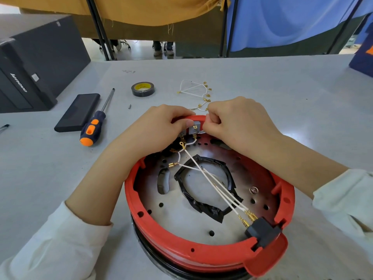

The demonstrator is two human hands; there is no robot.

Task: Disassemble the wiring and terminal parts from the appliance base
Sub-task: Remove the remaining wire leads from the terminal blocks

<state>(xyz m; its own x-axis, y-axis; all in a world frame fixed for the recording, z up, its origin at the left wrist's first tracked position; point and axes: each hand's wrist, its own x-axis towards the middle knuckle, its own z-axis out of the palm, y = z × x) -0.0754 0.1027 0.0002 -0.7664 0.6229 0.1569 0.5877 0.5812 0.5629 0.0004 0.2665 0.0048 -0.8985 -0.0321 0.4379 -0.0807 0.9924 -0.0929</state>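
Socket (pixel 262 232) nearest, on base (pixel 161 237) rim; wires (pixel 214 182) run away to switch (pixel 196 127), pinched by right hand (pixel 240 126), braced by left hand (pixel 161 126) just beside.

1. The round plastic appliance base (pixel 161 237) has a red rim, and its inner metal plate (pixel 181 219) is silver-grey with black holes.
2. The thin wires (pixel 214 180) are white, with gold-coloured terminals, and go to a black plug block (pixel 262 231).
3. The screwdriver (pixel 93 128) on the left has a dark blue and orange handle.
4. The far tape roll (pixel 143 89) is black with a yellow inner label.
5. The table (pixel 282 98) is plain light grey.
6. Both sleeves (pixel 50 245) are white.
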